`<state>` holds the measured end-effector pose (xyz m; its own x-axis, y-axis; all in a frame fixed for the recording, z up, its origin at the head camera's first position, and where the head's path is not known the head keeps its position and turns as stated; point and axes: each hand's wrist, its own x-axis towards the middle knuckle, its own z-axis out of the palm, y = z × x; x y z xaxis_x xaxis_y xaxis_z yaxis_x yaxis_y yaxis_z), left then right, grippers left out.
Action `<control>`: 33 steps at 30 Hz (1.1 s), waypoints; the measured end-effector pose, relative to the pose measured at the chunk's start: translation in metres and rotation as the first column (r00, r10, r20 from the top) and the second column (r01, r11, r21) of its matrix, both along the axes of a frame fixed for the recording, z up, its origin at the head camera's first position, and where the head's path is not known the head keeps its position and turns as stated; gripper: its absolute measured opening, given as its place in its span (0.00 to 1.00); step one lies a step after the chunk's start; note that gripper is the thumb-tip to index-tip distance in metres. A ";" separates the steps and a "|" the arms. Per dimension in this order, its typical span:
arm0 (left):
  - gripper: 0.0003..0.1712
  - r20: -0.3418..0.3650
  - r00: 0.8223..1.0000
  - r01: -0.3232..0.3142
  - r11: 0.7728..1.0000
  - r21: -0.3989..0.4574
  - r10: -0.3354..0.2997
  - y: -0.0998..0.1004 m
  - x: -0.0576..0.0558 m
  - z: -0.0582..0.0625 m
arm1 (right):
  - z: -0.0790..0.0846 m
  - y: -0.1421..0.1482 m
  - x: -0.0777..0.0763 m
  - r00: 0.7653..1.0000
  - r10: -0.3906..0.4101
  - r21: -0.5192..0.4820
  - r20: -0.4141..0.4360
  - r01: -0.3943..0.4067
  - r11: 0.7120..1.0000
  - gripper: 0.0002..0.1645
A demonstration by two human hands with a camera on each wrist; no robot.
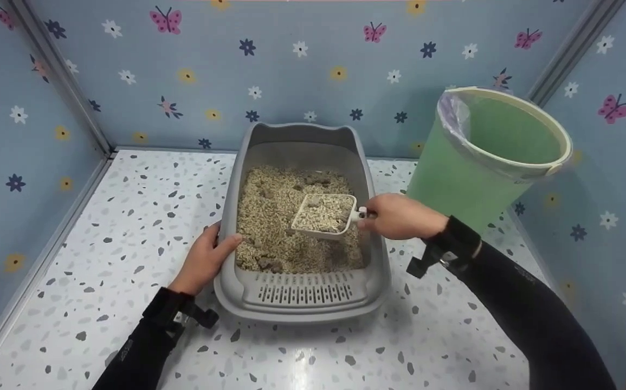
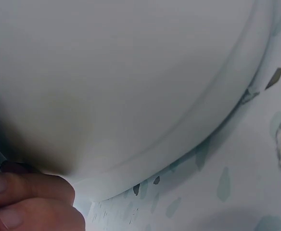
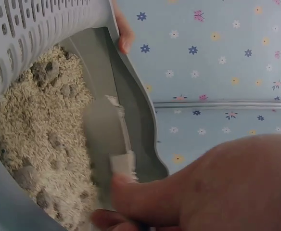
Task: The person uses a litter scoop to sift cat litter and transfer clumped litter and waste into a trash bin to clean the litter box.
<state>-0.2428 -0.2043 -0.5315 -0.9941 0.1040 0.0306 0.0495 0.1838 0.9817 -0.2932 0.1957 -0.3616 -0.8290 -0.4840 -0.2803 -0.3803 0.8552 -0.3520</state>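
A grey litter box (image 1: 304, 314) stands on the floor, filled with pale pellet litter (image 1: 269, 216) that has darker clumps in it. My left hand (image 1: 204, 260) grips the box's left rim, thumb over the top edge. In the left wrist view its curled fingers (image 2: 39, 207) lie against the outer wall (image 2: 131, 86). My right hand (image 1: 402, 216) holds a white litter scoop (image 1: 323, 235) by its short handle. Litter and a few clumps lie in the scoop, which is over the right half of the box. Blurred, the scoop (image 3: 122, 163) shows side-on in the right wrist view.
A green bin (image 1: 448, 179) with a pale rim and a plastic liner (image 1: 456, 116) stands right of the box, behind my right forearm. Flower-patterned walls (image 1: 302, 76) enclose the back and both sides. Speckled white floor (image 1: 139, 216) surrounds the box.
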 end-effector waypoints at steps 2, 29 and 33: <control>0.42 0.002 1.000 -0.002 1.000 -0.004 0.002 0.000 0.000 0.000 | -0.008 -0.002 0.000 1.000 -0.017 -0.098 0.008 0.018 0.995 0.18; 0.42 -0.006 1.000 -0.006 1.000 0.015 0.007 0.000 0.000 0.001 | -0.017 -0.022 0.006 0.998 -0.063 -0.227 -0.017 0.057 0.972 0.15; 0.43 -0.005 1.000 0.000 1.000 0.014 0.000 -0.005 0.000 0.003 | -0.011 -0.009 0.015 0.997 -0.077 -0.202 -0.013 0.073 0.977 0.14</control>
<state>-0.2431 -0.2091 -0.5281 -0.9939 0.1038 0.0369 0.0543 0.1704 0.9839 -0.2778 0.1867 -0.3725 -0.8698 -0.4649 -0.1653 -0.3269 0.7940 -0.5126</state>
